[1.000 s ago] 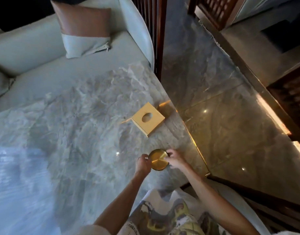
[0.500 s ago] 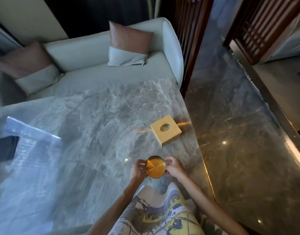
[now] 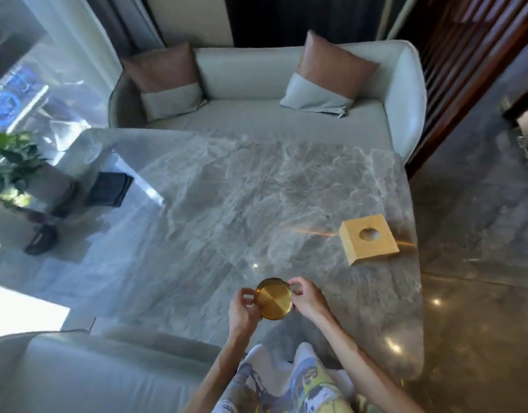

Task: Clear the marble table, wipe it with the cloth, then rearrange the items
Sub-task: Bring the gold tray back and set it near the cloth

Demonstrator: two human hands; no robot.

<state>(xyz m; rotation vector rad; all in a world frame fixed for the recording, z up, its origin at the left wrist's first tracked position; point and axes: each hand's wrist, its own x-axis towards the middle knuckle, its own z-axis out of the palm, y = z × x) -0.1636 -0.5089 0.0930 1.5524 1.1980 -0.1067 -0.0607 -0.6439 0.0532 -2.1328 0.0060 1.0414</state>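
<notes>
A round gold metal dish (image 3: 273,298) sits at the near edge of the grey marble table (image 3: 227,204). My left hand (image 3: 242,308) grips its left rim and my right hand (image 3: 307,298) grips its right rim. A square wooden block (image 3: 367,238) with a round hole in its top lies on the table near the right edge, apart from both hands. A dark folded cloth (image 3: 109,189) rests on the table's far left.
A potted plant (image 3: 12,165) and a small dark object (image 3: 41,239) stand at the table's left end. A pale sofa (image 3: 256,93) with two cushions runs behind the table. Another pale seat (image 3: 93,371) is at the near left. Polished stone floor (image 3: 471,263) lies right.
The view has swung up and left, bringing the sofa, plant and dark cloth into sight. Both hands stay on the gold dish at the near table edge. The wooden block has not moved.
</notes>
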